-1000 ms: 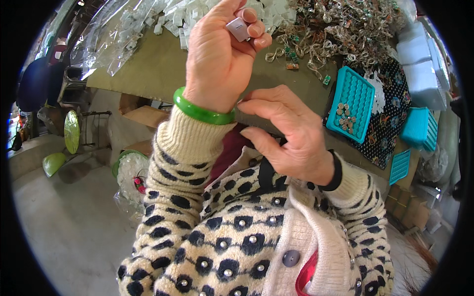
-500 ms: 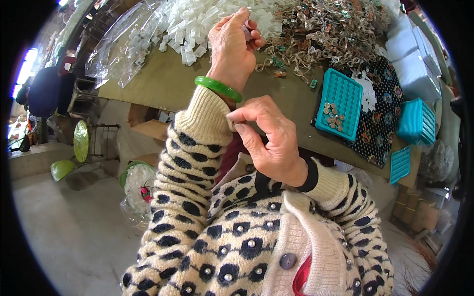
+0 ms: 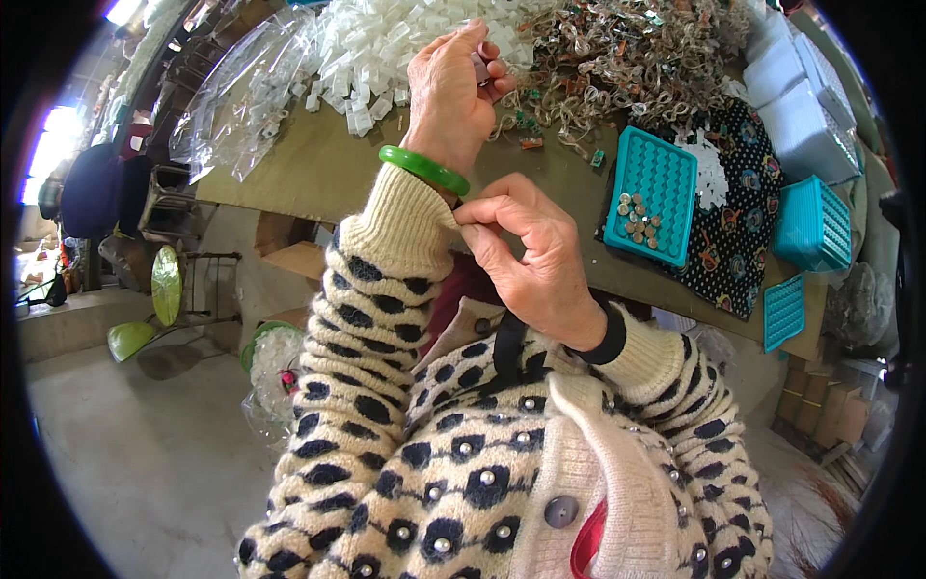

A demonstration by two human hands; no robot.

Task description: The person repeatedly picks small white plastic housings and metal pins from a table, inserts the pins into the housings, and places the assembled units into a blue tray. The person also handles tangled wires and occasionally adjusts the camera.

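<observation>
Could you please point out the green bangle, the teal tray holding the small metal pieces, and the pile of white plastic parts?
green bangle (image 3: 424,170), head view, on its band at the wrist.
teal tray (image 3: 666,174), head view, bare grid.
white plastic parts (image 3: 386,43), head view, middle of pile.

the left hand (image 3: 453,92) has moved away from the body, out over the bench (image 3: 318,169), and now sits at the edge of the heap of white plastic pieces (image 3: 386,43), its fingers closed around a small dark piece (image 3: 479,68) that a second ago showed plainly as a pale grey bit held up between the fingertips. the right hand (image 3: 535,256) has come across to the left wrist: earlier it hung below with curled fingers, now its thumb and forefinger pinch the cream sleeve cuff (image 3: 405,207) just under the green bangle (image 3: 424,169).
</observation>
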